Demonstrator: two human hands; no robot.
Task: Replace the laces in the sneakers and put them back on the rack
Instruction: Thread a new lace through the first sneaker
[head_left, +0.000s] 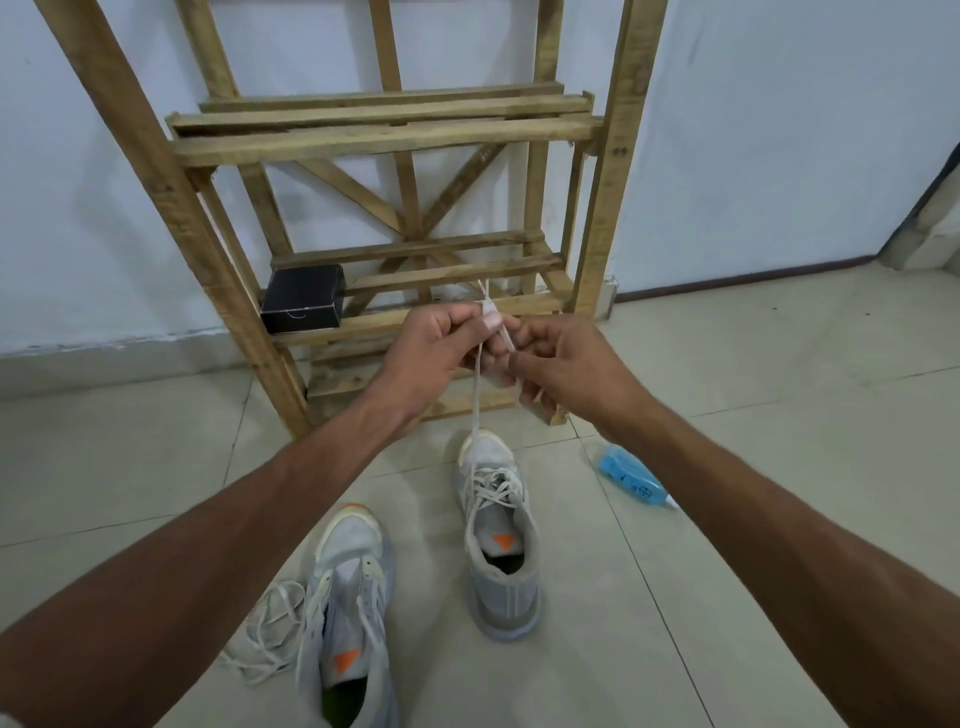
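Wooden rack (363, 140), against wall. First sneaker (498, 545), floor, just before rack; second sneaker (348, 597), farther out. Left hand (436, 353) and right hand (566, 364), before rack's lower shelf, both pinching lace (476, 395) rising from first sneaker. Black box (303, 299), rack's lower shelf, left end.

A single wide-angle view sits at the person's head, facing forward and down along both outstretched forearms (234, 519). It is close: the wooden rack (384, 140) against the wall (805, 130) fills the upper half, and the tiled floor (779, 389) fills the lower.
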